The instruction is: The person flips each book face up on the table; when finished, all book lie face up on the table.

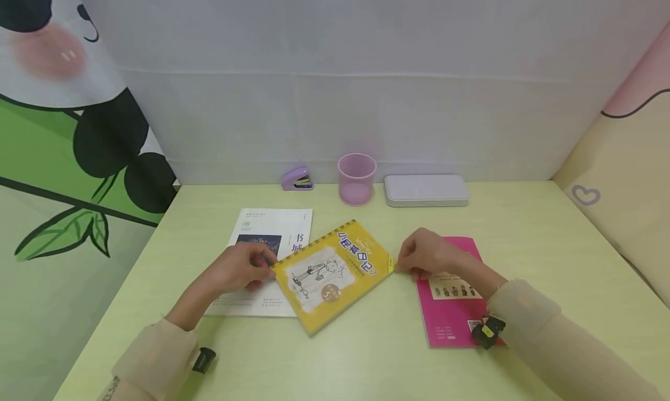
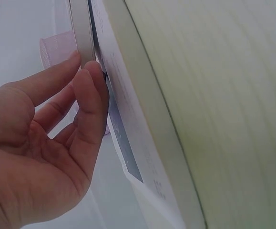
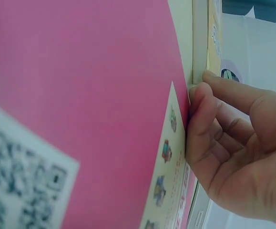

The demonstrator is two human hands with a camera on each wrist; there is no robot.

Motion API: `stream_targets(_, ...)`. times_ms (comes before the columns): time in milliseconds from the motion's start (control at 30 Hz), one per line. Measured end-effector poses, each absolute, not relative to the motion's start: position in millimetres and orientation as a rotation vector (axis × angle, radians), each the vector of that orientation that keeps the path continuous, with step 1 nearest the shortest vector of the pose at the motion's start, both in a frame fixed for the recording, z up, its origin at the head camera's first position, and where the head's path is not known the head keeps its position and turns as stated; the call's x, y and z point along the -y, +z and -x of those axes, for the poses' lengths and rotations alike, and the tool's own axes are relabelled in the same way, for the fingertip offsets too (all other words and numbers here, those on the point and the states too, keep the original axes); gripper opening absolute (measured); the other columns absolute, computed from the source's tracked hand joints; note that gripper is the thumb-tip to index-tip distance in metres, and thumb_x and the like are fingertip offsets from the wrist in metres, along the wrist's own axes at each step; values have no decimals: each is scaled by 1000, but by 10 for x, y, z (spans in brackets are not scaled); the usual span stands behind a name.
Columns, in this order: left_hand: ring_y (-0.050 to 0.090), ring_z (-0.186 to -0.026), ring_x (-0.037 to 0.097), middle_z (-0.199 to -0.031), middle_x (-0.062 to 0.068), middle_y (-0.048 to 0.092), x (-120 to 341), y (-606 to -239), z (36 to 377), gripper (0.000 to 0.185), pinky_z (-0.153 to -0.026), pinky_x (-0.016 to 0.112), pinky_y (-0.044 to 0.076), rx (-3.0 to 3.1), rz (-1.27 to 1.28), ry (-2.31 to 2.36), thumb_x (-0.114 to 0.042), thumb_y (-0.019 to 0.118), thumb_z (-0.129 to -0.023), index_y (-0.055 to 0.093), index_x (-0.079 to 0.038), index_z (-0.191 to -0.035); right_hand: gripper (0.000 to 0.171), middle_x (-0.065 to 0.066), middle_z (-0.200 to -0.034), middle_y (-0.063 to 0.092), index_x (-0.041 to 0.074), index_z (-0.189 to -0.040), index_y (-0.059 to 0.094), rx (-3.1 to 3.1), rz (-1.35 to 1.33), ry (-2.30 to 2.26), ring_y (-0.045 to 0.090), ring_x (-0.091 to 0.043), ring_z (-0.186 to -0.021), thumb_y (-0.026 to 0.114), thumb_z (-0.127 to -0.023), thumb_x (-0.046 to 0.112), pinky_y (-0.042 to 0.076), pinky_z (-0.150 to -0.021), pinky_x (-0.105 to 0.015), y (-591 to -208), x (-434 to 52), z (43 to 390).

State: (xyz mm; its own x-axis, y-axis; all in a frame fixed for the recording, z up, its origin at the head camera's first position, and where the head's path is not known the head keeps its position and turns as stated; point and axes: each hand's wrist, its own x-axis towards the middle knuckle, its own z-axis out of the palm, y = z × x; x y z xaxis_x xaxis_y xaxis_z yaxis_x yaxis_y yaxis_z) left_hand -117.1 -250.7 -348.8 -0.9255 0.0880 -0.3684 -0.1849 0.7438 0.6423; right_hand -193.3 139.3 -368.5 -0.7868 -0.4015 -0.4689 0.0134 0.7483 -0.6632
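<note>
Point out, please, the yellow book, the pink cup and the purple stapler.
yellow book (image 1: 328,273), head view, middle of its cover
pink cup (image 1: 356,180), head view, its side wall
purple stapler (image 1: 296,178), head view, its top

A study desk, likely a child's: books (image 1: 332,273), stapler (image 1: 297,178), pen cup (image 1: 357,178) and pencil case (image 1: 426,190) along the pale-green table's (image 1: 534,226) far edge, cartoon-printed walls
</note>
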Motion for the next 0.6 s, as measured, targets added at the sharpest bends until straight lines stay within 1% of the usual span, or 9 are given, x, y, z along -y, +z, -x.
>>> stream_targets(400, 61, -71, 20, -88, 8, 61, 2498, -3493, 1132, 13, -61, 31, 56, -2564, 67, 997, -6, 77, -94, 74, -8, -107, 17, -3, -67, 61, 7, -84, 74, -2350, 315, -921, 58, -14, -56, 80, -95, 20, 52, -53, -23, -3744, -1408, 1972)
stream_targets(600, 61, -72, 20, -86, 8, 62, 2518, -3509, 1117, 11, -62, 32, 56, -2550, 17, 1018, -5, 76, -94, 73, -7, -104, 17, -2, -66, 61, 7, -86, 73, -2333, 301, -942, 58, -12, -54, 78, -96, 20, 52, -52, -23, -3776, -1409, 2002)
